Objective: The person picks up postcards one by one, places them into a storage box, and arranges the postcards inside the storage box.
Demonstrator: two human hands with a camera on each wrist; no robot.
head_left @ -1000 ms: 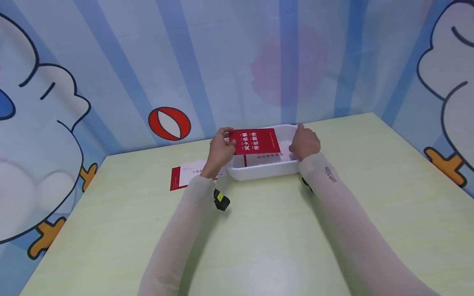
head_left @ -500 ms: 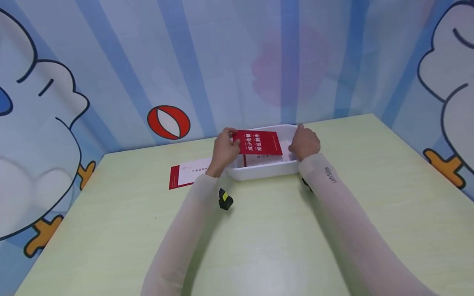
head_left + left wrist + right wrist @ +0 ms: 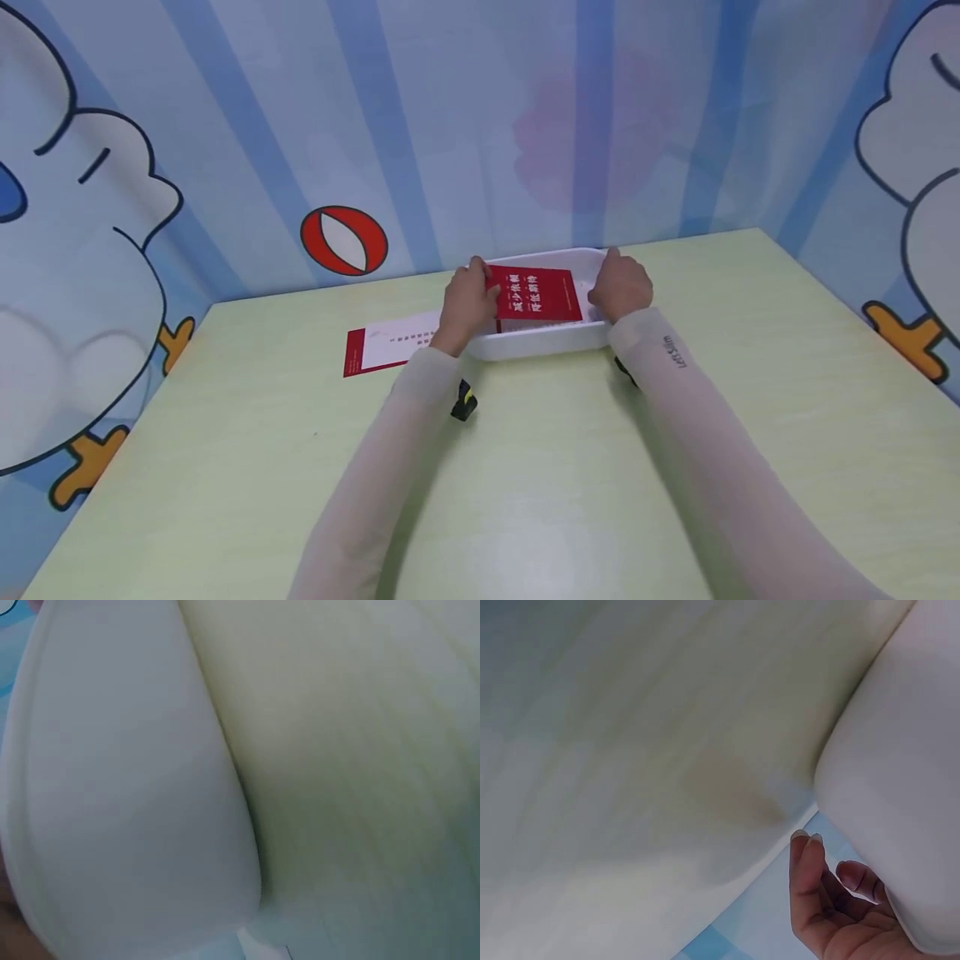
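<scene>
Our left hand (image 3: 467, 302) pinched the red rectangular booklet (image 3: 537, 293) by its left edge, long axis crosswise over the shallow white plastic tray (image 3: 540, 343); our right hand (image 3: 619, 287) curled round the tray's right rim.

The right sleeve (image 3: 675, 367) reads "Let'Slim"; the red booklet's (image 3: 536, 293) characters blur.

Even, bright light falls from overhead; the table (image 3: 525, 500) shows a soft sheen toward 6 o'clock and faint shadows under the sleeves. The head view is sharp, bowed at its edges. Both wrist views are blurred, close and washed out.
</scene>
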